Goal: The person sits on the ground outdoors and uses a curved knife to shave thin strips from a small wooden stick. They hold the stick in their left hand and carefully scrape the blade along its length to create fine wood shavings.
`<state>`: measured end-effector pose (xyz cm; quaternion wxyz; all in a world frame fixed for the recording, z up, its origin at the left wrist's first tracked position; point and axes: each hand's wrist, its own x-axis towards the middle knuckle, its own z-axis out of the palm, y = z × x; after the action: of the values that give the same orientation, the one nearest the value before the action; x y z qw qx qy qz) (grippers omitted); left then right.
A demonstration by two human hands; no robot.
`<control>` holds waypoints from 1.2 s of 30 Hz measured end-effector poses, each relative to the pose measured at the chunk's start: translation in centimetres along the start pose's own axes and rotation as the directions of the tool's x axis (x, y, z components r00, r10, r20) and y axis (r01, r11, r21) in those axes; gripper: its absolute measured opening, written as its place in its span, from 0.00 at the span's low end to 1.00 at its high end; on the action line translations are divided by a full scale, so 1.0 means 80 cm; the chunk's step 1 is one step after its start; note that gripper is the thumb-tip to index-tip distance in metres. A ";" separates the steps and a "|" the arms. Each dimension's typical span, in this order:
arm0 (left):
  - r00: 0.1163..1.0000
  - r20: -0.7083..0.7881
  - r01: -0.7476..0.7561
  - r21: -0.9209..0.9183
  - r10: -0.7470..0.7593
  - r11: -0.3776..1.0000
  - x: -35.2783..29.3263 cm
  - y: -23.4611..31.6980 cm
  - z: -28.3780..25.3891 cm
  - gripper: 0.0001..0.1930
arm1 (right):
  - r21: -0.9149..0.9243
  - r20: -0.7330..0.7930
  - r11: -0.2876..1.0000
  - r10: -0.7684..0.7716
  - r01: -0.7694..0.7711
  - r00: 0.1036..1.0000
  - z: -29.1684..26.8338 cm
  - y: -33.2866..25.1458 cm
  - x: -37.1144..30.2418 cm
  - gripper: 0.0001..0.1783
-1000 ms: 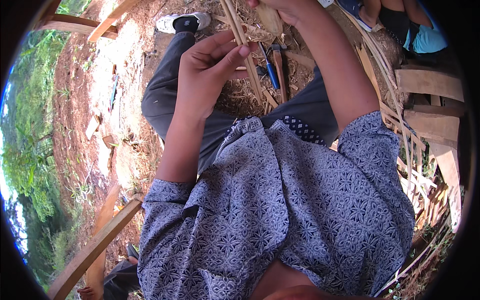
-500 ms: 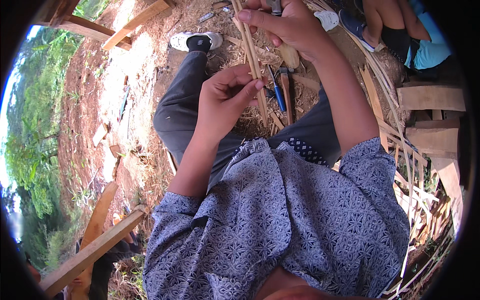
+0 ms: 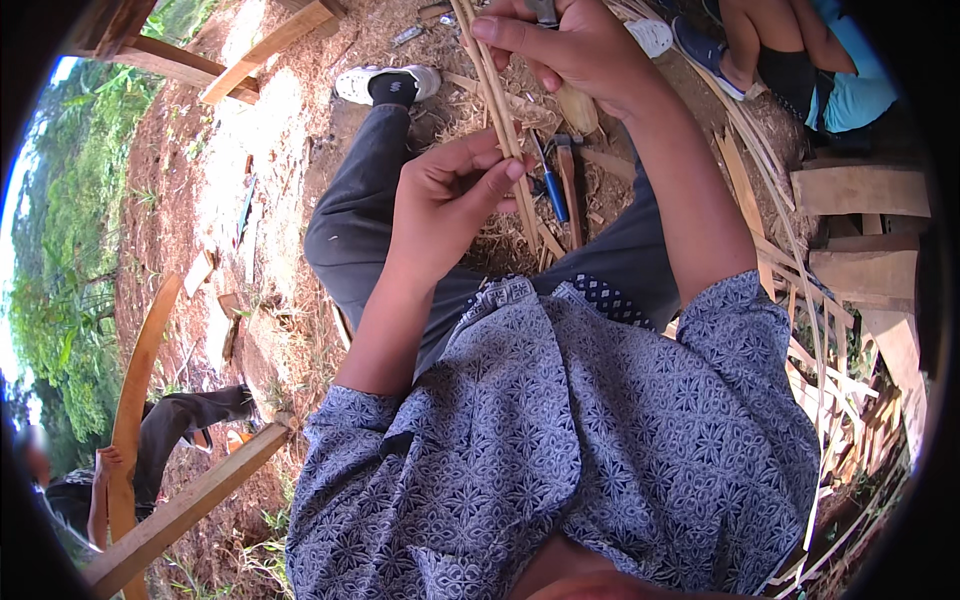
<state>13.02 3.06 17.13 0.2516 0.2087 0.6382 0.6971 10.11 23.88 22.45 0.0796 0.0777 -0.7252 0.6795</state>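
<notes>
Pinching thin wooden strips [image 3: 490, 85] between thumb and fingers, the left hand [image 3: 440, 205] holds them between the spread legs; the right hand [image 3: 585, 55], curled around a wooden-handled tool [image 3: 577, 108], pinches them higher up. Beyond, a hammer [image 3: 570, 190] lies on shaving-strewn ground [image 3: 458, 118]; farther left, a person [image 3: 165, 440] grasps a plank [image 3: 130, 400].

Thin strips [image 3: 494, 98] cut off at top edge.

a squared wooden beam [image 3: 195, 505] slants over reddish ground [image 3: 150, 225].
</notes>
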 end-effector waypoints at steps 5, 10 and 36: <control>1.000 0.012 0.003 -0.039 -0.002 0.999 -0.001 0.001 0.000 0.18 | 0.073 0.026 0.997 0.030 -0.032 0.999 -0.003 0.003 0.000 0.23; 1.000 0.019 -0.002 -0.027 0.002 1.000 0.000 0.001 -0.001 0.17 | 0.073 0.006 0.996 0.042 -0.043 0.999 -0.002 -0.006 -0.003 0.20; 1.000 0.009 -0.017 -0.076 0.017 0.997 -0.002 0.001 0.001 0.16 | 0.093 0.091 0.995 0.015 -0.024 0.996 -0.009 -0.009 -0.001 0.23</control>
<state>13.21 3.00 17.21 0.2565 0.2076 0.6082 0.7219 10.32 24.58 23.16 0.0365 0.1046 -0.6961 0.7094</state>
